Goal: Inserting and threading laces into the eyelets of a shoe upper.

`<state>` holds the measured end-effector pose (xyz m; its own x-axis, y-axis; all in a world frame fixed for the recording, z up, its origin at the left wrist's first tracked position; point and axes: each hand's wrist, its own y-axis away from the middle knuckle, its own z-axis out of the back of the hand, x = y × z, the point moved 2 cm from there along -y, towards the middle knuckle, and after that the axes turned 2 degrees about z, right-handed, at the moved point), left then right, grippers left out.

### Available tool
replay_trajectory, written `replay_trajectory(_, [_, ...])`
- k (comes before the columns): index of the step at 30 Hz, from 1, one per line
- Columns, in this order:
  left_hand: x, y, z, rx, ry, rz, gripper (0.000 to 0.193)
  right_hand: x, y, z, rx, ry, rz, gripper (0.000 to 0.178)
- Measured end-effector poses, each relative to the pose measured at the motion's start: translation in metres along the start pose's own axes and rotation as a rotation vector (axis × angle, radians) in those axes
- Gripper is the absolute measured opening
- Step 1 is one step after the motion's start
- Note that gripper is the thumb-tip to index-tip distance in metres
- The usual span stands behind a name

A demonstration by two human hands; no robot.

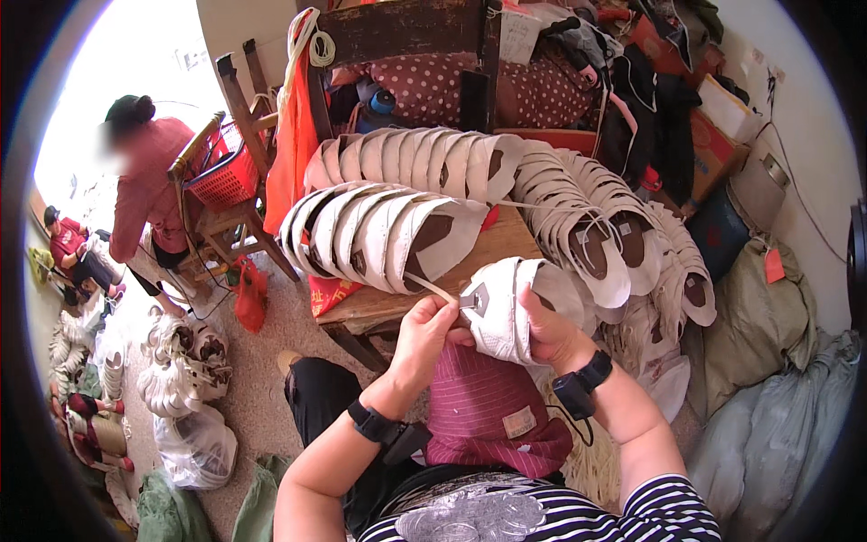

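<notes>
In front of my lap I hold a small nested group of white shoe uppers (501, 327). My right hand (558, 339) grips their right side, thumb on top, fingers mostly hidden behind. My left hand (424, 327) is closed in a pinch on a pale shoelace (428, 286) at the left edge of the uppers, by a grey piece with eyelets. The lace runs up and left toward a row of nested white uppers (379, 237) lying on a wooden stool (488, 253). Behind it lies another such row (406, 163), pinkish white.
More rows of nested uppers (587, 235) are stacked to the right. A dark wooden chair back (406, 34) stands behind. Bundles of uppers (181, 370) lie on the floor at left, near a person in a red shirt (153, 181). Sacks (759, 325) fill the right side.
</notes>
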<state>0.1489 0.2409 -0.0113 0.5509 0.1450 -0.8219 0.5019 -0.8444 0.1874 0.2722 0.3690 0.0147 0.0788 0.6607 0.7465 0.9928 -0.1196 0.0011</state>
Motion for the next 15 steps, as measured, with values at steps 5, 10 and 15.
replay_trajectory(5, [0.004,0.003,0.009,0.007,-0.004,-0.037,0.016,0.006,-0.012,-0.006,0.067,0.206,-0.046,0.073])
replay_trajectory(10, [0.001,0.004,0.018,-0.014,-0.045,-0.119,0.019,0.025,-0.014,-0.030,0.071,0.999,0.051,0.058])
replay_trajectory(15, [-0.005,0.014,0.016,0.072,0.003,-0.039,0.030,0.015,-0.019,-0.020,-0.020,0.904,0.036,0.038])
